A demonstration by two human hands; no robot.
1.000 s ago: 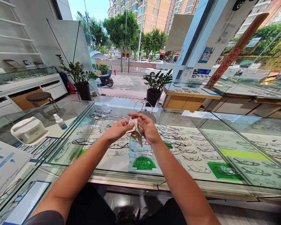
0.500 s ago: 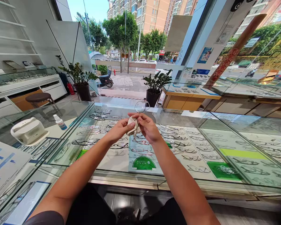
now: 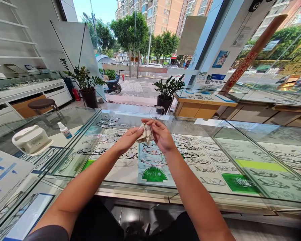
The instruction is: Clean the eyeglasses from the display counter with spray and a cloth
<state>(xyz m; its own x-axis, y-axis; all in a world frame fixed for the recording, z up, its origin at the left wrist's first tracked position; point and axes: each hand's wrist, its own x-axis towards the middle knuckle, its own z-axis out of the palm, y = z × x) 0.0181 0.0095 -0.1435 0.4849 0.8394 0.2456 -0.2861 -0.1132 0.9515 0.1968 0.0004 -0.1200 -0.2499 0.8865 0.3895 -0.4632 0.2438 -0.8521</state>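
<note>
Above the glass display counter, my two hands meet near the middle of the view. My left hand is closed on a crumpled beige cloth. A pair of thin-framed eyeglasses is pinched in the fingers of my right hand. One round lens stands up above the fingertips. The rest of the glasses is hidden behind the cloth and fingers, and the cloth touches my right fingers too.
Rows of spectacle frames lie under the counter glass. To the left stand a white device and a small spray bottle. A printed sheet lies at the left edge. Beyond the counter are potted plants and a stool.
Both hands have shifted slightly right with the glasses and cloth. The lens has tilted and moved right, and the cloth is bunched differently.
</note>
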